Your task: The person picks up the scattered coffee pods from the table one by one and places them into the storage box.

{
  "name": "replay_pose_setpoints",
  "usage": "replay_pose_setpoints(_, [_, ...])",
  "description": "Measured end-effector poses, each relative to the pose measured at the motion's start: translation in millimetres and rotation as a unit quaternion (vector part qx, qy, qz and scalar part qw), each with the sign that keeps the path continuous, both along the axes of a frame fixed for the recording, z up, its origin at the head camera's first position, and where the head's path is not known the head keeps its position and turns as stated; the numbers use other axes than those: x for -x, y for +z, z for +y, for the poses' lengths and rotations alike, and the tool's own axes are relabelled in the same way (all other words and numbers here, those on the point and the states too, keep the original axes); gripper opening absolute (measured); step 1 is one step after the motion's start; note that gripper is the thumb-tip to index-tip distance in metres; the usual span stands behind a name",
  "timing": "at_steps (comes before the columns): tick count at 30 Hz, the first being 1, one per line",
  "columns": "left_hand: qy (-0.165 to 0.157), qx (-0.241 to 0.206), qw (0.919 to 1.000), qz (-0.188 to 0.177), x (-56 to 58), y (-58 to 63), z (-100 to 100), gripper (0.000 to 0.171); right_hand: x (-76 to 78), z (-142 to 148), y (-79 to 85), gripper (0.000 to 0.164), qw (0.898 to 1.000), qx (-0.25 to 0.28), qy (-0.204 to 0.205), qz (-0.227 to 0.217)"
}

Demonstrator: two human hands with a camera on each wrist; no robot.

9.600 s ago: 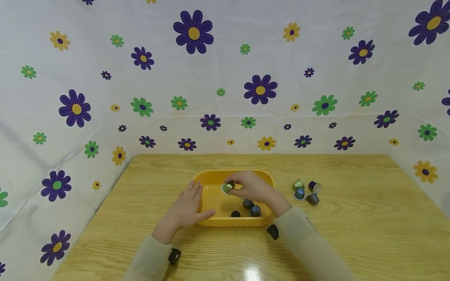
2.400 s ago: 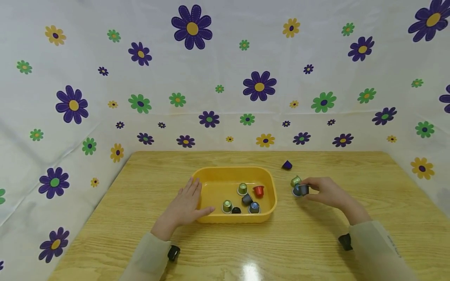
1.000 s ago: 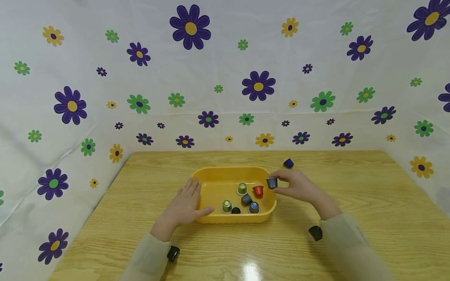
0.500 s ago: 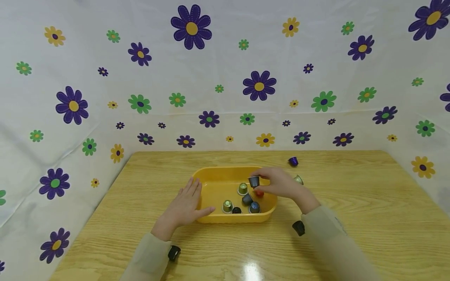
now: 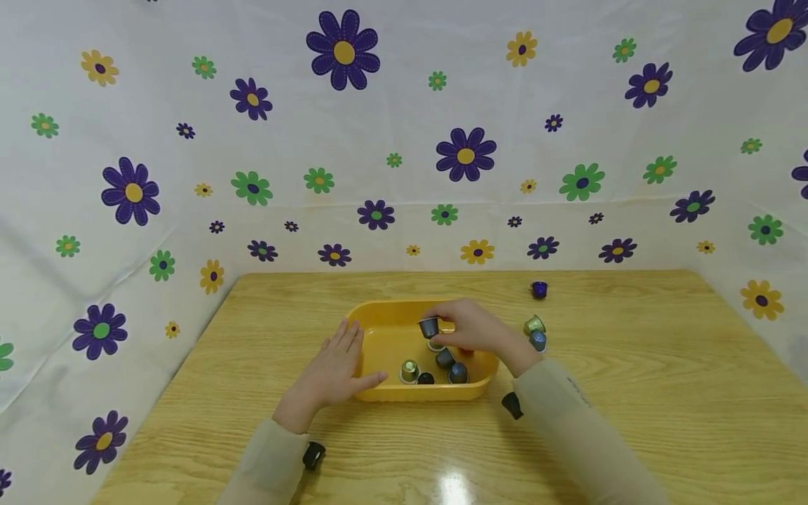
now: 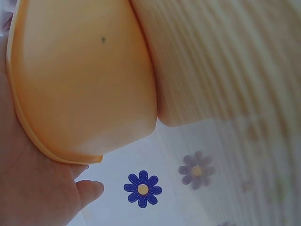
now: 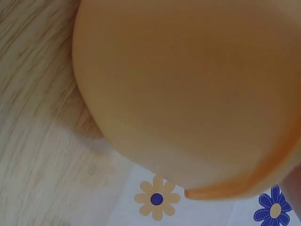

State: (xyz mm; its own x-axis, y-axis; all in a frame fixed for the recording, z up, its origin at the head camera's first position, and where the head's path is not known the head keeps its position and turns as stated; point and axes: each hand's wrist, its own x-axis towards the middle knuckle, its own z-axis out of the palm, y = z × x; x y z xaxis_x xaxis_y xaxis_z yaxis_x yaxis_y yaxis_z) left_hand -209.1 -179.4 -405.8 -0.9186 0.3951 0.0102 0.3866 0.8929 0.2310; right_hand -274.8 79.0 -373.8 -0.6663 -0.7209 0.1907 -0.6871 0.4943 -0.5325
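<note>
My right hand [image 5: 473, 326] pinches a dark grey coffee capsule [image 5: 429, 327] between thumb and fingers, above the yellow tray [image 5: 416, 394]. Against the tray's left rim rests my left hand [image 5: 331, 372], its fingers straight. Inside the tray lie a green-gold capsule [image 5: 409, 371], a black one, another dark grey capsule [image 5: 445, 358] and a blue capsule [image 5: 457, 373]. The right hand partly covers a second green capsule and a red one. In the left wrist view the left hand [image 6: 37, 193] lies along the tray's rim. The right wrist view shows mostly the tray's outer wall [image 7: 188, 94].
On the wooden table right of the tray, a green capsule [image 5: 534, 325] touches a blue capsule [image 5: 538, 341]. A purple capsule [image 5: 539, 290] lies farther back. Flower-printed cloth [image 5: 404, 126] stands behind the table and at its sides.
My right hand has carried the dark grey capsule left from the table to over the tray. The purple capsule has rolled rightward. My left hand has stayed at the rim.
</note>
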Motion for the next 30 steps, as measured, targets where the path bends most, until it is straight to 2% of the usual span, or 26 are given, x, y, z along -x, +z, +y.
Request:
replay_pose_setpoints(9, [0.004, 0.005, 1.0, 0.001, 0.2, -0.5, 0, 0.095, 1.1, -12, 0.7, 0.032, 1.0, -0.014, -0.001, 0.002])
replay_pose_setpoints(30, [0.005, 0.003, 1.0, 0.001, -0.5, -0.2, 0, 0.091, 3.3, -20, -7.0, 0.031, 0.999, -0.034, 0.009, 0.003])
